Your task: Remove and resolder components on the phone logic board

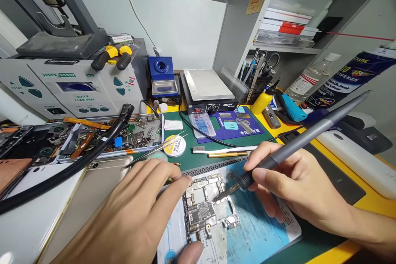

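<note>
My right hand grips a grey soldering iron like a pen, its thumb and fingers wrapped around the dark collar. The iron's tip slants down to the middle of a bare phone circuit board, seeming to touch it by a metal-framed section. On the board's left side lies my left hand, index fingertip at the upper left corner and thumb near the lower edge, holding the board. Under the board is a blue and white work pad. Part of the board's left edge is hidden by my fingers.
Beyond my left hand, tweezers rest across a round white tin. A brush lies behind the pad. A black hose crosses the parts tray and phones on the left. A hot plate stands behind.
</note>
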The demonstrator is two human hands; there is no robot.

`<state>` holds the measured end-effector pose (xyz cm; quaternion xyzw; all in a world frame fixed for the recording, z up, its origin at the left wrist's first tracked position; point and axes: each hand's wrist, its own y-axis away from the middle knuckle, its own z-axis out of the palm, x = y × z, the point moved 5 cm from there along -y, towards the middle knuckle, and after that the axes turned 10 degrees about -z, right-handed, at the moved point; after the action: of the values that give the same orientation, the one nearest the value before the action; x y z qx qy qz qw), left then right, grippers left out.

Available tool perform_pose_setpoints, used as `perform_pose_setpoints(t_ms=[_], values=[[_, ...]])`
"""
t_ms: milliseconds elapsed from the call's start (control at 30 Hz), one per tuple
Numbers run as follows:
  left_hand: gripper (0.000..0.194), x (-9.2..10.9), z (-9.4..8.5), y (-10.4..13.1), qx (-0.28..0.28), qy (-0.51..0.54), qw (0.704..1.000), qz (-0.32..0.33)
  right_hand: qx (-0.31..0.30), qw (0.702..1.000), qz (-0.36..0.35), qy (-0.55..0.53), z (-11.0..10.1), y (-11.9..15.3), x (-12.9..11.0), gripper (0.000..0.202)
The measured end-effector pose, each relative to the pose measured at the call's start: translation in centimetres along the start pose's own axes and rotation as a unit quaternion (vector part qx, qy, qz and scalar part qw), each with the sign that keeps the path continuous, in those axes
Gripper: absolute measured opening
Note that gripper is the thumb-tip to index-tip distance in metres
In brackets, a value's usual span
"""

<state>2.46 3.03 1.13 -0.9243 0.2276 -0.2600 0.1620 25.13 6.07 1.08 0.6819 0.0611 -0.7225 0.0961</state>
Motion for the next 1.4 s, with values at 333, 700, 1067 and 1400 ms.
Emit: perform_pose_setpoints(t_ms=[333, 700, 1067, 1400], values=[[0.034, -0.7, 0.01, -0.16, 0.004, 0.013, 1.0, 0.024, 0.008, 1.0, -0.004, 0.026, 0.2, -0.13, 0.1, 0.014], [0.042, -0.28, 0.46, -0.4, -0.017, -0.045, 0.999, 0.024, 0.011, 1.0, -0.015, 0.021, -0.03, -0.37, 0.13, 0.01], [0.036, -0.55, 0.07, -0.2, 0.002, 0.005, 1.0, 0.029, 0.019, 0.999, -0.023, 0.028, -0.13, -0.29, 0.24, 0.007], [0.032, -0.58, 0.27, -0.24, -0.006, 0.013, 1.0, 0.022, 0.022, 0.999, -0.022, 0.031, -0.07, -0.01, -0.06, 0.004]])
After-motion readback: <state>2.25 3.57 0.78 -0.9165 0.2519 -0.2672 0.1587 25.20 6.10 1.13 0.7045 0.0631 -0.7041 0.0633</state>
